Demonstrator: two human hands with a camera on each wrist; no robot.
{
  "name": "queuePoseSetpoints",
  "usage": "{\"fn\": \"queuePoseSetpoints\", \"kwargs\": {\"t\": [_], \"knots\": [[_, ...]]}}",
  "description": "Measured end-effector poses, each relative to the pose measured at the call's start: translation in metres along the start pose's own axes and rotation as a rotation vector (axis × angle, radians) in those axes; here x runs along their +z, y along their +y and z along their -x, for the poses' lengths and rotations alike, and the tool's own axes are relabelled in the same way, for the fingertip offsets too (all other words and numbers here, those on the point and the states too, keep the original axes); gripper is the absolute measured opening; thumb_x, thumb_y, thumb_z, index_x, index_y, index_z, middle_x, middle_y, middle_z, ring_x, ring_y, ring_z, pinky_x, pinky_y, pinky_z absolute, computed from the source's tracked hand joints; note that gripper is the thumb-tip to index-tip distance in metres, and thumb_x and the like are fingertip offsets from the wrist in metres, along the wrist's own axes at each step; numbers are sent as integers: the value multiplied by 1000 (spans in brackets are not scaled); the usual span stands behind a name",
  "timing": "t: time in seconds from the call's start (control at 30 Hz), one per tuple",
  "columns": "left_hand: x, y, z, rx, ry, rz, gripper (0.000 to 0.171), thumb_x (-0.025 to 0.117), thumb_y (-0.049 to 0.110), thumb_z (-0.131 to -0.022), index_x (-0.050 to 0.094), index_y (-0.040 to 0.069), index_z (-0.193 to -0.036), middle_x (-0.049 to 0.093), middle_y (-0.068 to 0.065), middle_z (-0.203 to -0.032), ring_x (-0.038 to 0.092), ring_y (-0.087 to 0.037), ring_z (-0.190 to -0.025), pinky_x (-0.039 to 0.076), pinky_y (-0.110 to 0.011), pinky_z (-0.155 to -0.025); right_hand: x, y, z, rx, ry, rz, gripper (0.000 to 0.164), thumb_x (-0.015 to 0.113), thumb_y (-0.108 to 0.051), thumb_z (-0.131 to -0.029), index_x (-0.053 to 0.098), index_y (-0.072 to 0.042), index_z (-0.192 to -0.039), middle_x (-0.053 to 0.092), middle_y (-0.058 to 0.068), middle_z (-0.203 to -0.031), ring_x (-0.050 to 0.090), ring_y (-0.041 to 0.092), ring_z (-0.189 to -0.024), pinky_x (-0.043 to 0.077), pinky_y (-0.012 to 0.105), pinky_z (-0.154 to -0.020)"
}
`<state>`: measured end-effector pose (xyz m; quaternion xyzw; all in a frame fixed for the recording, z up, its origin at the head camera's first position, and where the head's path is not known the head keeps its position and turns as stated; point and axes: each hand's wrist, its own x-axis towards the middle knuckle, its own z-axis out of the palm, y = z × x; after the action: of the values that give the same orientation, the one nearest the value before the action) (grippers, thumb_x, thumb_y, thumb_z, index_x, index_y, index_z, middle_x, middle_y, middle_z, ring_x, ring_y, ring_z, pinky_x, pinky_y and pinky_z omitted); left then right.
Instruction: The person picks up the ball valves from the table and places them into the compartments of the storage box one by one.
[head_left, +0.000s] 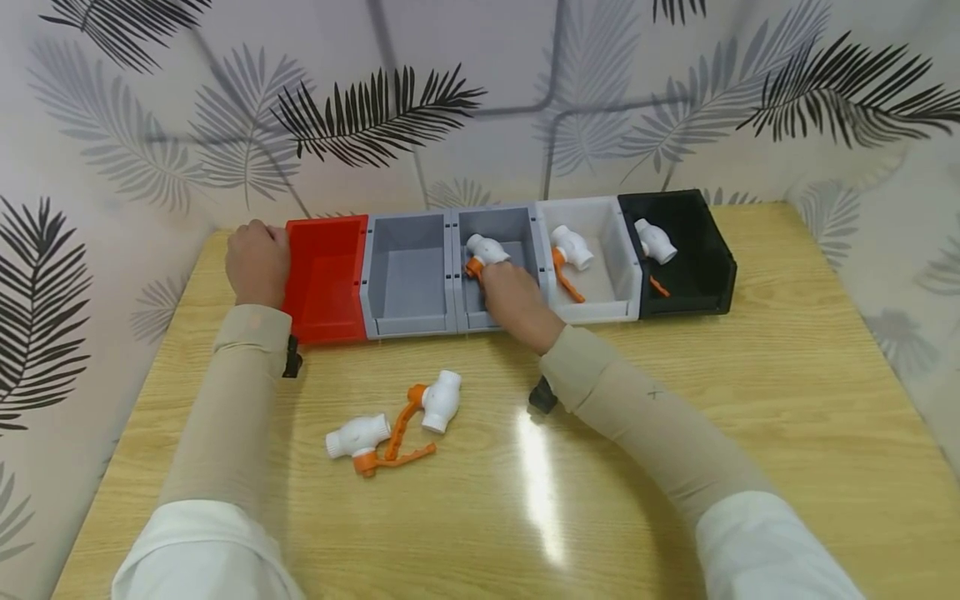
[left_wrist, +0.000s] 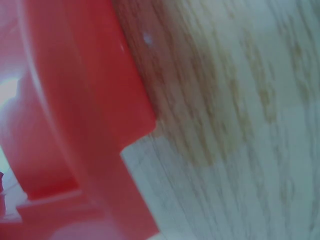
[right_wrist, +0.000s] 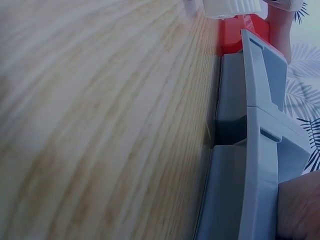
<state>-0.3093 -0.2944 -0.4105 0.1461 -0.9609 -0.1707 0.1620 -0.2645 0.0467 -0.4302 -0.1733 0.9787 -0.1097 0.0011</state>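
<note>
- A surface (head_left: 810, 400) in light wood, its grain running in streaks and seen close up in both wrist views.
- A bright streak of reflected light (head_left: 542, 492) on it, toward the near edge.
- A pale wall covering (head_left: 487, 42) behind the surface and down along its left and right sides.
- Black fronds (head_left: 375, 123) and fainter grey fronds (head_left: 247, 125) printed across that covering.
- Grey lines (head_left: 557, 50) crossing it, some bent at rounded corners.
</note>
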Motion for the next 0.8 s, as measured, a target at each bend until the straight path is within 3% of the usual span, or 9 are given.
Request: {"fn": "queuePoseSetpoints", "kwargs": {"t": [0.6,0.8], "knots": [[1,1,0,-9,-7,12,43,26,21,-94,55,-10,-89,55,-30,-91,52,-47,-89,44,-56,-78,-2,-8,1,93,-8,47,18,49,-3,-91,66,-1,-86,66,15,-88,64,30,-76,52,44,-57],[4,-2,-1,-13,-16,24,40,26,21,-94,52,-8,-84,53,-27,-86,51,-48,-84,44,-57,-73,-1,-8,3,81,-23,65,18,49,-7,-92,66,-3,-87,66,13,-88,64,29,-77,52,43,-57]]}}
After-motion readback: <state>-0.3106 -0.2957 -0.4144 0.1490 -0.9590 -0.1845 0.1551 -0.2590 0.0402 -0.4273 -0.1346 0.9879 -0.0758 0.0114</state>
